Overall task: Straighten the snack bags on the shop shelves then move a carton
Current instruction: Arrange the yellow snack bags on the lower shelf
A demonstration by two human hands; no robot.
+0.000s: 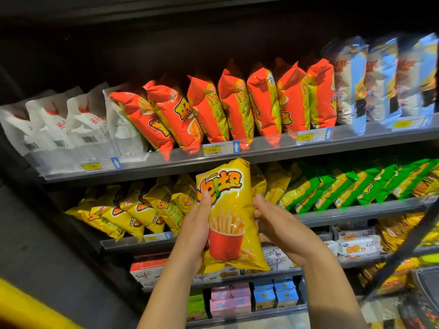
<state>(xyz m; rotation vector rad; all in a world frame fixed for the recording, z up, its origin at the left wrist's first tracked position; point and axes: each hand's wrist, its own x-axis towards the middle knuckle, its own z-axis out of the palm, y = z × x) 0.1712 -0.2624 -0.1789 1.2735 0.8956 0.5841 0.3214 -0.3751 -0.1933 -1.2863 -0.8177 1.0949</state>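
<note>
A yellow snack bag [229, 210] with a picture of fries in a red cup is held upright in front of the second shelf [356, 213]. My left hand [196, 230] grips its left edge, thumb on the front. My right hand [275, 224] holds its right edge, with the fingers behind the bag. More yellow bags [133, 210] lean to the left on that shelf. Green bags [351, 186] lean to the right of them. Orange bags [228, 108] stand in a slanted row on the upper shelf [268, 150].
White bags [64, 124] fill the upper shelf's left end, white-and-blue bags [380, 81] its right. Lower shelves hold small pink and blue cartons [254, 298] and boxed snacks [356, 243]. A dark side panel closes the left. A yellow object [26, 309] lies bottom left.
</note>
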